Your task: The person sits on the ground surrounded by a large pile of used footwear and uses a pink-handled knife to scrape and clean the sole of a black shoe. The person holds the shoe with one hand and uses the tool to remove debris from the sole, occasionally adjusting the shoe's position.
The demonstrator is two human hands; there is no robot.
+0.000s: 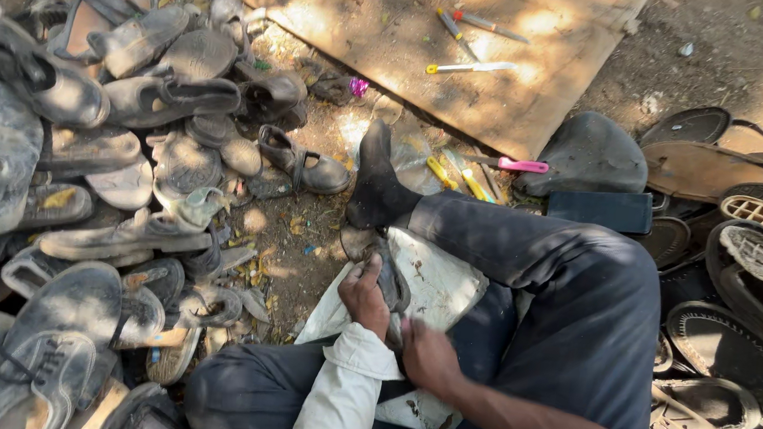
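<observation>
I sit on the ground with my legs crossed, a dark sock (376, 187) on the raised foot. My left hand (363, 297) grips the upper part of a worn dark shoe (389, 283) held over a white cloth (435, 287) on my lap. My right hand (427, 358) clasps the same shoe at its lower end. Both hands are closed around it. Most of the shoe is hidden by my fingers.
A big heap of dusty old shoes and sandals (94, 174) fills the left. Loose soles (738, 297) are stacked on the right. A wooden board (432, 37) ahead holds a yellow-handled knife (470, 67) and other tools. A pink-handled tool (521, 166) lies near a dark rounded block (590, 154).
</observation>
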